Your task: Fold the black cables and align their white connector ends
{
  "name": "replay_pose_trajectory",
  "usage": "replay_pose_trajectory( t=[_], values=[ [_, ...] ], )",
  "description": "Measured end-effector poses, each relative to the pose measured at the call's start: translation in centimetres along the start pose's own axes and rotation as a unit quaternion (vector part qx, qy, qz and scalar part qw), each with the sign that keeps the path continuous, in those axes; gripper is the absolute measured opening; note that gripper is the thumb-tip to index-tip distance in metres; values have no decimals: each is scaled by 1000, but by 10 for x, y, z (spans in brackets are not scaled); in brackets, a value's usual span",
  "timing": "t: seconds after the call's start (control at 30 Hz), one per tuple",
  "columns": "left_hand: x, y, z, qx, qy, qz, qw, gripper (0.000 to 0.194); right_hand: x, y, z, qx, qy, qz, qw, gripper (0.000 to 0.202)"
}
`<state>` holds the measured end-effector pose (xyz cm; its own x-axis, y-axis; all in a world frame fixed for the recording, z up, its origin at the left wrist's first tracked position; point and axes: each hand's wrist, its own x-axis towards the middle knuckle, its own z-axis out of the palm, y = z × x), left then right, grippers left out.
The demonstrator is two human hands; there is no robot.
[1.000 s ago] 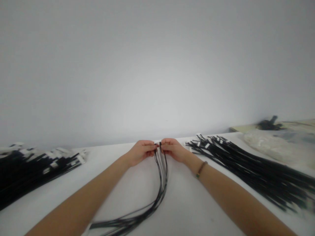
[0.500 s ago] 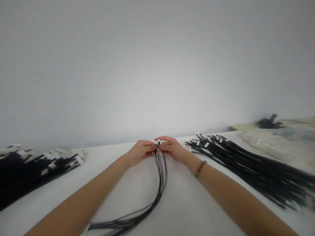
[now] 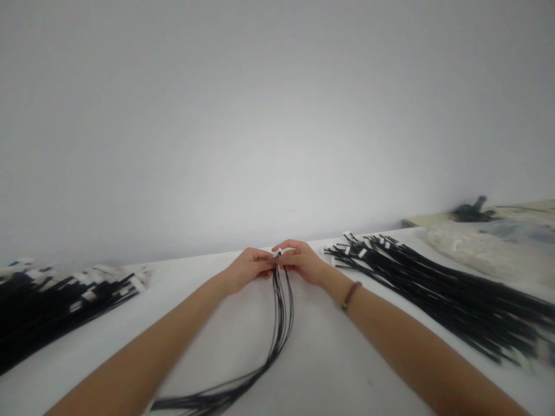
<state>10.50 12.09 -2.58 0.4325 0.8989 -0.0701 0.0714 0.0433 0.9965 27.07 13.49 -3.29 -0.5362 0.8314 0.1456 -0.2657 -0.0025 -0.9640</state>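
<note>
A bundle of thin black cables (image 3: 280, 335) hangs from between my two hands and curves down to the lower left over the white table. At its top sits a small white connector (image 3: 278, 252), partly covered by fingers. My left hand (image 3: 252, 268) pinches the cable ends from the left, beside the connector. From the right, my right hand (image 3: 301, 262) grips the connector end between thumb and fingers, its index finger arched over the top. The far end of the bundle lies near my left forearm.
On the left lies a thick pile of black cables (image 3: 52, 312) with white ends. Another spread of black cables (image 3: 425, 283) is on the right. Behind it are a clear plastic bag (image 3: 468, 248) and a dark object (image 3: 473, 211). A pale wall (image 3: 277, 127) rises behind the white table (image 3: 329, 358).
The cables below my hands have shifted slightly and hang a little straighter. My hands stay at the same place with the same grip.
</note>
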Motion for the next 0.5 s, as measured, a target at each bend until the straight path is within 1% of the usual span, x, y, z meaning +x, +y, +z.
replay_pose_trajectory(
  t=[0.1, 0.23, 0.3, 0.4, 0.5],
  values=[
    [-1, 2, -2, -76, 6, -1, 997, 18, 2, 4, -2, 16, 7, -14, 1000, 32],
    [-5, 5, -5, -187, 4, -6, 982, 16, 5, 8, -3, 40, 25, -19, 999, 40],
    [-6, 6, -6, -207, -12, -11, 978, 17, 5, 9, -3, 49, 27, -12, 998, 41],
    [-6, 5, -7, -210, -33, -10, 977, 19, 5, 8, -3, 58, 27, -7, 998, 40],
    [-6, 3, -7, -206, -36, -8, 978, 18, 4, 8, -3, 61, 31, -7, 998, 39]
  ],
)
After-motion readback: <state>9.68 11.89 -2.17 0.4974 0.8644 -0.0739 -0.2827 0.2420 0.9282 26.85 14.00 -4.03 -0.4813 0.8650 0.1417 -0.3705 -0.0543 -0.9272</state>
